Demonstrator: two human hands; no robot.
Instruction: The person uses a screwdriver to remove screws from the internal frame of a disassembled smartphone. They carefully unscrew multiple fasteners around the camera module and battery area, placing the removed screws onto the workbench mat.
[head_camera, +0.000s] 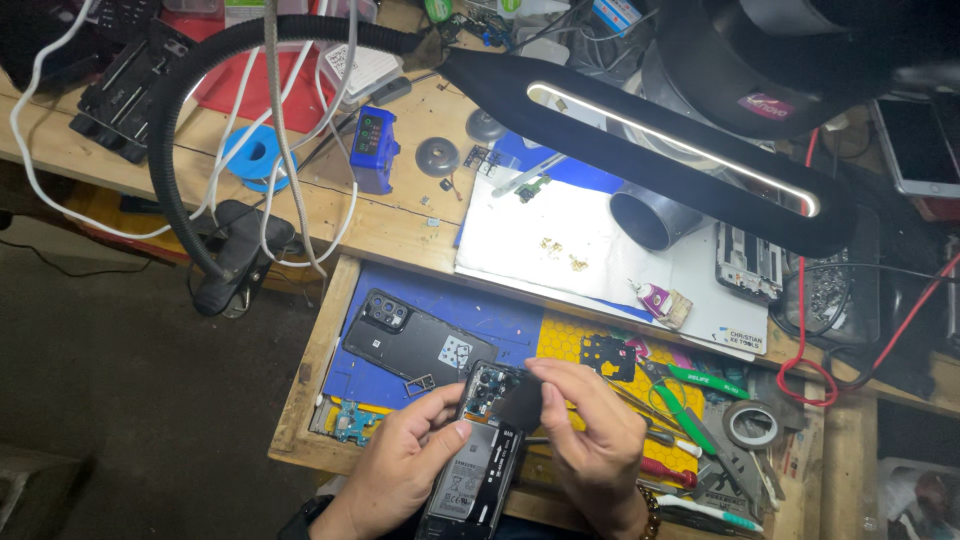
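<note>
My left hand (400, 455) grips the open phone (478, 455) just below the black back cover (415, 345), keeping it steady. My right hand (590, 430) pinches its fingers (548, 385) at the phone's top, beside that cover.

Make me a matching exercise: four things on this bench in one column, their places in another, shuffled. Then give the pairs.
1. Opened black phone
2. Black phone back cover
3. Blue tape roll
4. Green-handled pliers

A. On the wooden benchtop, among white cables
B. Held between both hands
C. On the blue mat in the drawer
D. On the yellow mat, right of the hands

Pairs: 1-B, 2-C, 3-A, 4-D
</note>
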